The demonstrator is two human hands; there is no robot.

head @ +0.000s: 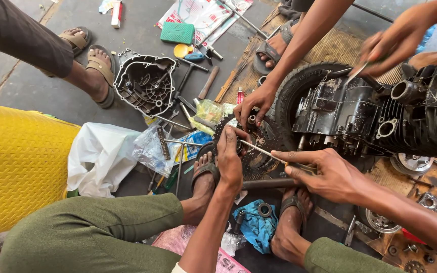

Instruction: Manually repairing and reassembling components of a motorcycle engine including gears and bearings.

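Steel rod (264,151) pinched by both hands' grip over sprocket (251,146).

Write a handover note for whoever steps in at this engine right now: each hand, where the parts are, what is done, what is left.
Left hand: fingers on the hub of the toothed sprocket beside the engine block.
Right hand: holds a thin metal rod angled into that hub.
A co-worker's hand grips the sprocket's far edge; another co-worker's hand works a tool on top of the block.
Done: side cover is off, lying on the floor.
Left: sprocket not yet off; loose tools scattered around.
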